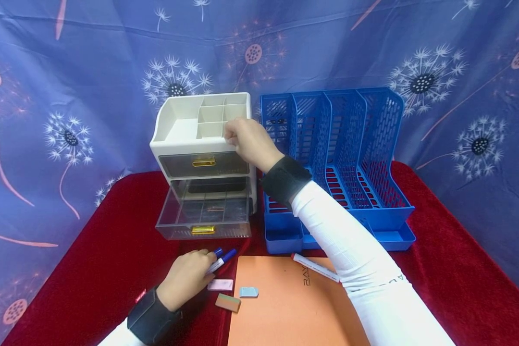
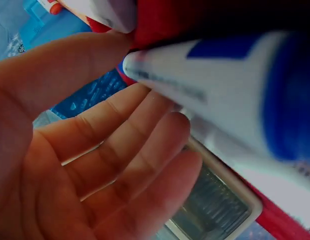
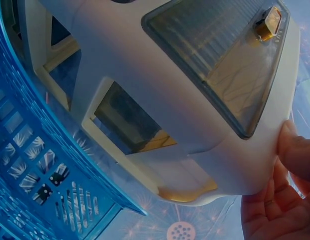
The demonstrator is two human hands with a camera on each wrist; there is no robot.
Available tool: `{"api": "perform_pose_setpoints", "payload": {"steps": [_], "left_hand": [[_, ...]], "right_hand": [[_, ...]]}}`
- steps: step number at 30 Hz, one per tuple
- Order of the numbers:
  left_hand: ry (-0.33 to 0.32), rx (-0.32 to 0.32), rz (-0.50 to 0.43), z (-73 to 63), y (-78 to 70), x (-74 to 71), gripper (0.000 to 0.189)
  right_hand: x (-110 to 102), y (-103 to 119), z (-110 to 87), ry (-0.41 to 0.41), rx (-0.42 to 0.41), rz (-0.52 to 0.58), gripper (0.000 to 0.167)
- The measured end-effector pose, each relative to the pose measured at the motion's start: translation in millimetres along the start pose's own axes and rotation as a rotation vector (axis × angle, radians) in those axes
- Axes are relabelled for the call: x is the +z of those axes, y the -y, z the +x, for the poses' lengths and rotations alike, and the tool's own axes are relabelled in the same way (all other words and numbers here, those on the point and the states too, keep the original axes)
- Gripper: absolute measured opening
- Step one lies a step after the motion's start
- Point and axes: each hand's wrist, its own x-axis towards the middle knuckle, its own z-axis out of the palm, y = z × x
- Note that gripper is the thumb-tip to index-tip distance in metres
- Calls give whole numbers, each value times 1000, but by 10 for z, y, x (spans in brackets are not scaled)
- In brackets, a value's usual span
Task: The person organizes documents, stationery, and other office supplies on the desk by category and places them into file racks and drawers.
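My left hand [image 1: 188, 276] is low over the red cloth, by two blue-ended white markers. In the left wrist view its thumb and index fingertip pinch the end of one blue marker [image 2: 195, 80]; the other fingers lie loosely bent. A second blue marker shows beside it. Higher up, my right hand [image 1: 253, 139] is at the front right corner of a white desk organizer [image 1: 190, 146]. The right wrist view shows its thumb on the organizer's rim [image 3: 265, 175], fingers curled on the other side. The organizer's lower smoky drawer [image 1: 225, 231] is pulled out.
A blue file rack [image 1: 337, 211] stands right of the organizer, partly behind my right arm. A red-ended marker [image 1: 317, 268] lies on an orange board [image 1: 277, 317]. Near my left hand are a pink block [image 1: 220, 285], a pale blue block [image 1: 248, 292] and a brown block [image 1: 228, 303].
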Motion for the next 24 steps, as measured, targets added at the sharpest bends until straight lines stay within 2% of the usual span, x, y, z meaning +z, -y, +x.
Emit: {"api": "perform_pose_setpoints", "payload": {"steps": [12,19,24], "left_hand": [[-15,-33,-74,10,30,77,30],[-101,41,-84,1,64,121,31],[-120,64,-77,4,42,94,31]], "right_hand": [[5,-3,-6,-7,-3,5,6],[16,-6,-21,-17,-8,5,6],[18,-7,-30,-10,-4,-3,7]]}}
